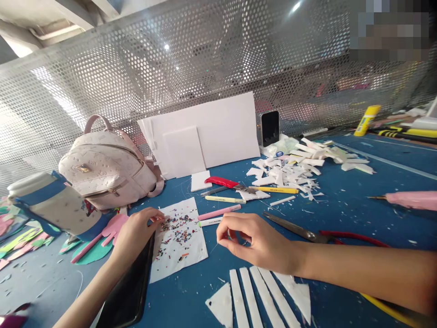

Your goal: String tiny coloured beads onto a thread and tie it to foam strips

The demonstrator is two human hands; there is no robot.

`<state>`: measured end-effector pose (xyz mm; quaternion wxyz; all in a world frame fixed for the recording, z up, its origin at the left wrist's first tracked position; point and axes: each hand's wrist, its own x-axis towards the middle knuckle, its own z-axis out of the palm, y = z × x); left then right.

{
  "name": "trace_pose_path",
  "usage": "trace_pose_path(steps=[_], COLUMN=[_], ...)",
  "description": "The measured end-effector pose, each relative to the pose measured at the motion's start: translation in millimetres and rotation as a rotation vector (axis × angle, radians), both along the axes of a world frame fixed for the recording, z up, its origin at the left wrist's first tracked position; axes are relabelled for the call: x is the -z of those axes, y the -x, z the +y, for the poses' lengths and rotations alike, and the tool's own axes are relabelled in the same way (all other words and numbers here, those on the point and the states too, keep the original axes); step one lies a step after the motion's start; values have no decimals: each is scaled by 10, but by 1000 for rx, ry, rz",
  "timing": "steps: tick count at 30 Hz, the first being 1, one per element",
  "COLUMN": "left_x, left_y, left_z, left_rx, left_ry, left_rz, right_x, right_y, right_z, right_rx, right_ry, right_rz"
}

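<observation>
My left hand (pixel 138 232) reaches over a white paper sheet (pixel 198 259), its fingertips pinched together at the left edge of the scattered tiny multicoloured beads or bits (pixel 182 236). Whatever lies between those fingertips is too small to name. To the right of the sheet, my right hand (pixel 256 239) hovers with thumb and fingers closed in a pinch. A faint thin line shows by its fingertips, but what it grips cannot be made out. Below this hand lie several white foam strips (pixel 251 296) between a triangular white piece (pixel 221 304) and a larger pointed one (pixel 300 296).
Pens, among them a pink one (pixel 218 212), and a red-handled cutter (pixel 221 182) lie beyond the sheet. Scissors (pixel 307 233) extend behind my right forearm. White scraps (pixel 283 171) are heaped further back. A black phone (pixel 133 291), cup (pixel 51 205) and backpack (pixel 105 168) occupy the left.
</observation>
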<state>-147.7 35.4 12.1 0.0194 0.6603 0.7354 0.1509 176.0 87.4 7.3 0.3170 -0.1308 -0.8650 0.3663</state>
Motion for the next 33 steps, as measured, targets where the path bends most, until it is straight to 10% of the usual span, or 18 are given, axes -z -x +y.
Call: trace_pose_path(steps=[33], left_x=[-97], left_y=[-61], left_z=[-22], left_rx=[43], left_ry=[46], left_rz=[43], right_x=[-12], right_y=[2], right_z=[1], right_rx=[-7], right_ry=[-6], right_rz=[-31])
